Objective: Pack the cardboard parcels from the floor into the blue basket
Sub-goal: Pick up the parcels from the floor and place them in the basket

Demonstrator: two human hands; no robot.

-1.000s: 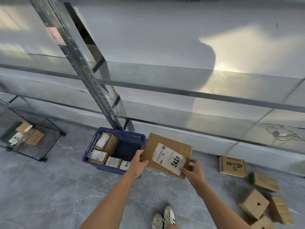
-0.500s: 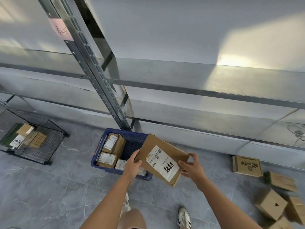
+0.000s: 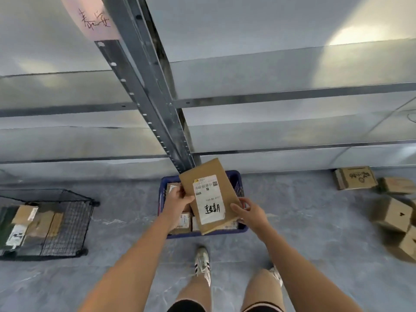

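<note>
Both arms reach forward and down, the left hand (image 3: 179, 199) and the right hand (image 3: 249, 213) each gripping one side of a flat cardboard parcel (image 3: 210, 194), held tilted over the blue basket (image 3: 236, 176), which stands on the grey floor (image 3: 126, 224) before metal shelves (image 3: 281, 100), with loose parcels (image 3: 391, 212) at the right.

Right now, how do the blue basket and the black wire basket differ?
The blue basket is plastic; the black wire basket is metal mesh. The blue basket sits below the held flat parcel; the wire basket stands apart, left. Both sit on the floor, holding parcels.
</note>
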